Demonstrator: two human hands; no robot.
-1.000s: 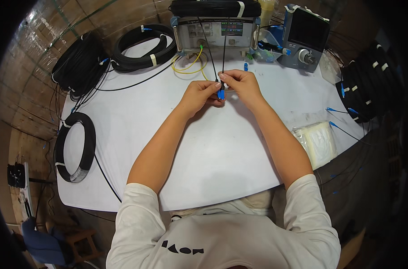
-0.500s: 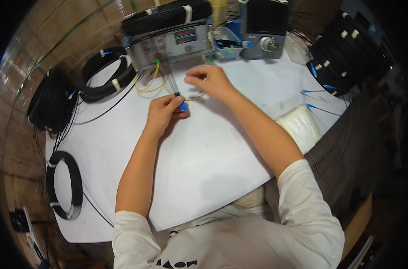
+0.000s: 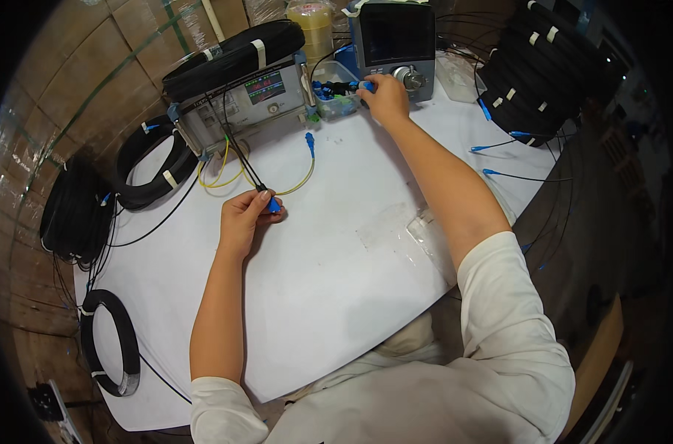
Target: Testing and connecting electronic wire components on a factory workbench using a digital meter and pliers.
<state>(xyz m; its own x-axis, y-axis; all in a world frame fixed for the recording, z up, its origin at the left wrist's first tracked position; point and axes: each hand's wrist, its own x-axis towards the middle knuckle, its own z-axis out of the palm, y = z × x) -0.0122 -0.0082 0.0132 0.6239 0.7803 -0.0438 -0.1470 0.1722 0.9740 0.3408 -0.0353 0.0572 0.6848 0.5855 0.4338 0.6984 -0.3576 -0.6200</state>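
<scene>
While my left hand [image 3: 242,220] keeps blue connector [image 3: 274,205] pinched on black cable [image 3: 237,144], right hand [image 3: 384,96] has left it, now at small parts tray [image 3: 333,100] beside grey tester [image 3: 396,41]; right grip fingering small blue piece, hold unclear. Connector low over bench [image 3: 336,281].

White table [image 3: 336,296] against stacked cardboard boxes [image 3: 78,81].

The person wore a white short-sleeved shirt [image 3: 455,385], its fabric creased across the chest. Both sleeves ended above the elbow, each with a plain hemmed cuff; the sleeve nearer the counter [image 3: 336,281] edge on the right side was wider and looser. Both forearms were bare, with no watch, ring or glove on the left hand [image 3: 242,219] or right hand [image 3: 387,98].
</scene>
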